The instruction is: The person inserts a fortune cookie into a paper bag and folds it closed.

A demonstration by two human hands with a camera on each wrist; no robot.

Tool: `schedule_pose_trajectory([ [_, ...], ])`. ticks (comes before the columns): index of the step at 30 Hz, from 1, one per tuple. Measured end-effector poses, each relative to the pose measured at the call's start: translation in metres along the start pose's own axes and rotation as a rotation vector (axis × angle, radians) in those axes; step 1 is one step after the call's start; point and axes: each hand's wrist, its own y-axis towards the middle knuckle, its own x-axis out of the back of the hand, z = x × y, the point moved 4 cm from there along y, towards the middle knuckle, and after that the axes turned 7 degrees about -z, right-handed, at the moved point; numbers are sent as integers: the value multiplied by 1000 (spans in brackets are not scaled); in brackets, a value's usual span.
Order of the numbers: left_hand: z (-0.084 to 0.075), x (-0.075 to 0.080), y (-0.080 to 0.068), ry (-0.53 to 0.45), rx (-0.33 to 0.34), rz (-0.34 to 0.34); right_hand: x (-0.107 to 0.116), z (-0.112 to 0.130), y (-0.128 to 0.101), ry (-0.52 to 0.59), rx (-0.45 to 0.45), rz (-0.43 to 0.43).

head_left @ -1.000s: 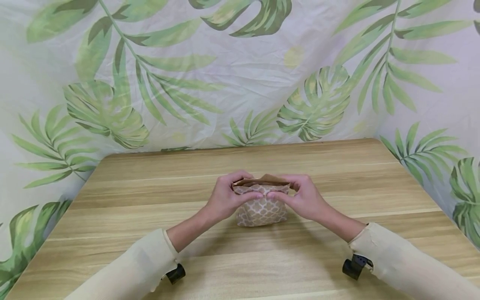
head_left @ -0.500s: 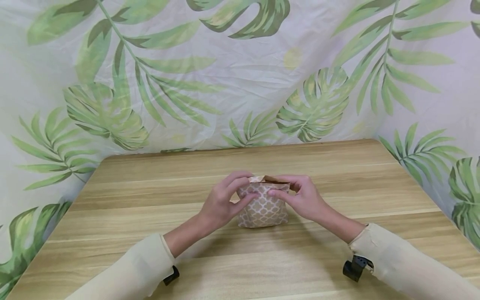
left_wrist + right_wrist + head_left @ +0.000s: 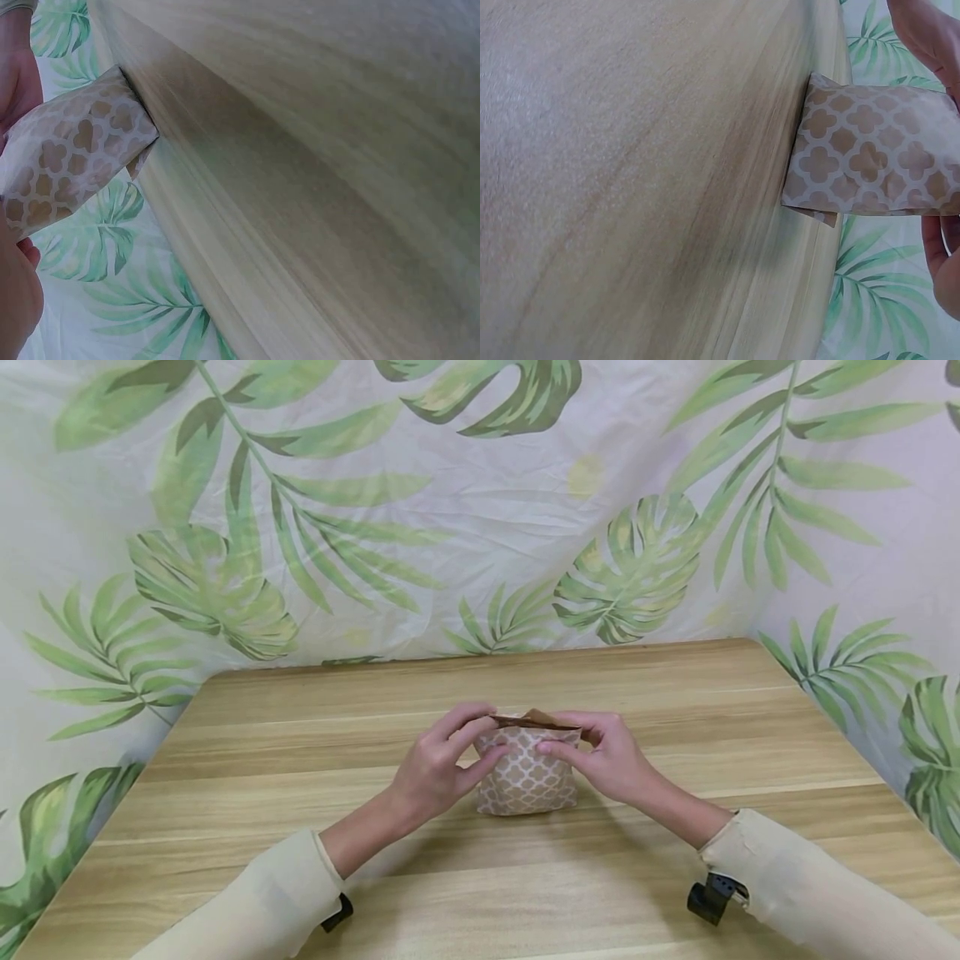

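Patterned paper bag (image 3: 527,781) between two hands, mouth slightly parted
Left hand (image 3: 438,768) and right hand (image 3: 611,756) pinch opposite sides near the rim, fingers curled; below the fingers, its base meets the bench (image 3: 480,893). Opening looks partial; whether widening or closing remains, I cannot tell.

Both arms (image 3: 367,831) reach forward and inward, in long sleeves (image 3: 255,893). The left hand (image 3: 442,762) and right hand (image 3: 612,757) face each other, close but apart, thumbs (image 3: 483,767) nearer the body.
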Motion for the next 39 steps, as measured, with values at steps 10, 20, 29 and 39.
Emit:
schedule_pose_trajectory([
  [10, 2, -1, 2, -55, 92, 45, 1, -2, -2, -25, 34, 6],
  [20, 4, -1, 2, -86, 112, 36, 2, 0, -2, -34, 28, 17],
  [29, -3, -8, 10, -123, 83, 81, 1, 4, -2, -17, 58, 26],
  [39, -8, -12, 14, -73, 151, 162, 1, 7, -2, -43, 66, 44],
])
